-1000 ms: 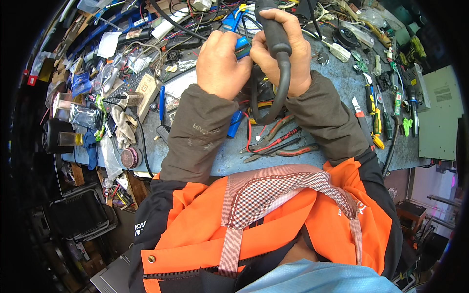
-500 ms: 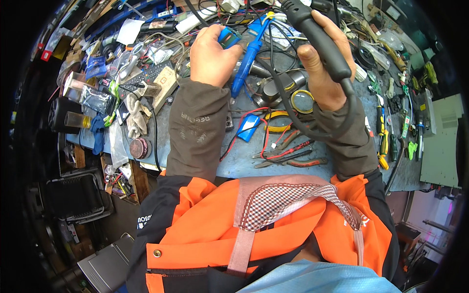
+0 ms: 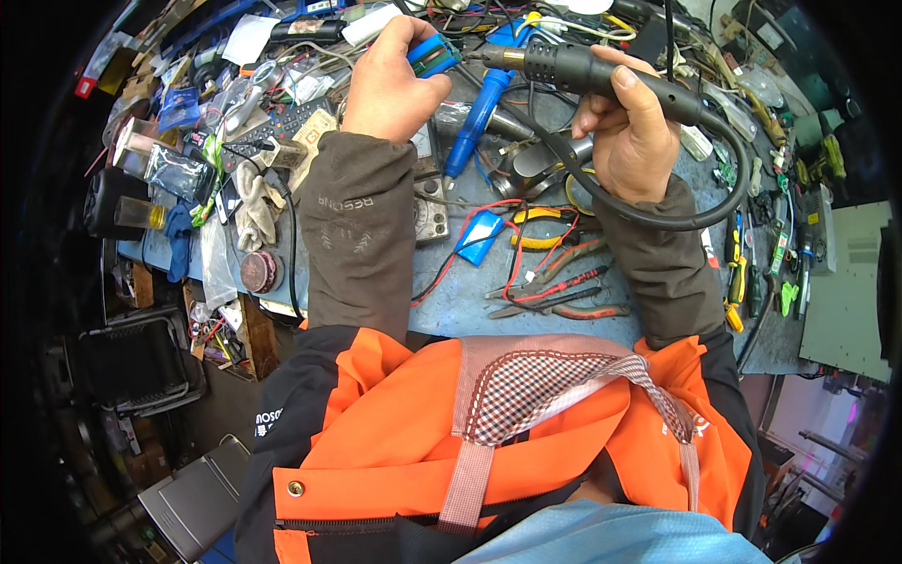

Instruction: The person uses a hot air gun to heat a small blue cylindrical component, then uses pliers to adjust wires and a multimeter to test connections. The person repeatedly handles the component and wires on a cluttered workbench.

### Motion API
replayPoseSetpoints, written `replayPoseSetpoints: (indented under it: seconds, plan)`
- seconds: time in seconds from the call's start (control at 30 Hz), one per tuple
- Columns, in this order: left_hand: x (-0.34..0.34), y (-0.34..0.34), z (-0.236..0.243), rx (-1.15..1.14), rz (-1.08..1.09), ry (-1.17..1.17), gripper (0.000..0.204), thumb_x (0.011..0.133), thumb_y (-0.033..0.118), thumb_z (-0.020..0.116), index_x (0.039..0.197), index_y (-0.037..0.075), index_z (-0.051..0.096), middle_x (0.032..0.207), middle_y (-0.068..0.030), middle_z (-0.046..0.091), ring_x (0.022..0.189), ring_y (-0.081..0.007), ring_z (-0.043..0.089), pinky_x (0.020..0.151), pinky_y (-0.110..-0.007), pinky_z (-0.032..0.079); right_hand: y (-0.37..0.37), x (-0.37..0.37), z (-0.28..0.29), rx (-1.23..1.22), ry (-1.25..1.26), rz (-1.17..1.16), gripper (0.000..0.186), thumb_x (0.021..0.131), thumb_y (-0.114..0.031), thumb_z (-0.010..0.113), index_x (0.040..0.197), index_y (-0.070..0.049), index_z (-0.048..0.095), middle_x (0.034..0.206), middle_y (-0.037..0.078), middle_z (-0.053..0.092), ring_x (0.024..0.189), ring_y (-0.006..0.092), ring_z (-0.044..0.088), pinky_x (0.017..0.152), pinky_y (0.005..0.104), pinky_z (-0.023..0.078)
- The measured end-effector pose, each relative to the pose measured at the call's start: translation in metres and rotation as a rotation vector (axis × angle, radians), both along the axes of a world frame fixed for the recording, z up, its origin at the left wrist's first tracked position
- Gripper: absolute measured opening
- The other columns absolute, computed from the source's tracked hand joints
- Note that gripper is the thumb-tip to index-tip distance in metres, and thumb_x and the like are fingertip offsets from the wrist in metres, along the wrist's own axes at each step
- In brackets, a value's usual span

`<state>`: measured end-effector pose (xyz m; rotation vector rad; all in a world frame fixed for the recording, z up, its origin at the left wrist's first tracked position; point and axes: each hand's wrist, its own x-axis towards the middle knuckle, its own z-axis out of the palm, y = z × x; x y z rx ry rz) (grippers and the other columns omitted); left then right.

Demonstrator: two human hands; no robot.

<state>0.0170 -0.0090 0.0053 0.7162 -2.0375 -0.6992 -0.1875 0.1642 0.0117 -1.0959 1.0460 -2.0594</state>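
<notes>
My left hand [image 3: 390, 94], at the far side of the bench, pinches a small blue battery pack [image 3: 430, 54] with a green circuit board on its side. In my right hand [image 3: 631, 132] is a black hot-air gun [image 3: 583, 73] with vent slots and a metal nozzle, its thick cord looping below the wrist. The nozzle points left, close to the battery pack; contact cannot be made out. Under the nozzle lies a blue desoldering pump [image 3: 477, 122]. Nearer me are a second blue battery pack [image 3: 480, 237] with red and black wires and yellow-handled pliers [image 3: 537, 228].
Red-handled pliers [image 3: 587, 311] lie near the bench's front edge. On the left are a glove [image 3: 254, 211], a round tin [image 3: 261, 271] and a remote control [image 3: 291, 127]. Screwdrivers [image 3: 738, 277] line the right side. Tangled cables cover the back.
The hot-air gun has swung from upright to nearly level, its nozzle now beside the battery pack. My left hand has shifted slightly left and the pack has tilted.
</notes>
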Motion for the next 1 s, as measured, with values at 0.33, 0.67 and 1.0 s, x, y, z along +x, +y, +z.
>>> replayPoseSetpoints:
  seconds: [0.33,0.67,1.0]
  plan:
    - [-0.001,0.0005,-0.0012,-0.005,0.0,-0.009,0.045,0.076,0.004,0.079,0.118,0.006,0.065,0.102,-0.0146,0.076,0.096,-0.0305,0.074,0.088,-0.041,0.058,-0.0021,-0.0023,-0.0019,0.006,-0.057,0.036,0.043,0.102,-0.03,0.067,0.127,0.006,0.072,0.078,0.01,0.061,0.062,0.02,0.061,0.055,0.0363,0.054]
    - [-0.0009,0.0053,0.0021,0.012,0.017,-0.068,0.04,0.078,-0.003,0.074,0.117,0.003,0.065,0.106,-0.0084,0.073,0.1,-0.0174,0.07,0.092,-0.033,0.056,-0.0031,-0.0038,-0.0046,0.028,-0.068,0.044,0.043,0.102,-0.029,0.066,0.127,0.005,0.072,0.078,0.009,0.061,0.062,0.0191,0.06,0.056,0.0356,0.054]
    - [-0.0009,0.0032,-0.0007,-0.014,-0.001,-0.049,0.04,0.078,-0.002,0.074,0.116,0.003,0.066,0.105,-0.0079,0.072,0.1,-0.017,0.07,0.091,-0.033,0.056,-0.0032,-0.0042,-0.0036,0.032,-0.066,0.041,0.043,0.102,-0.029,0.066,0.129,0.005,0.071,0.077,0.008,0.06,0.063,0.0188,0.06,0.056,0.0357,0.054]
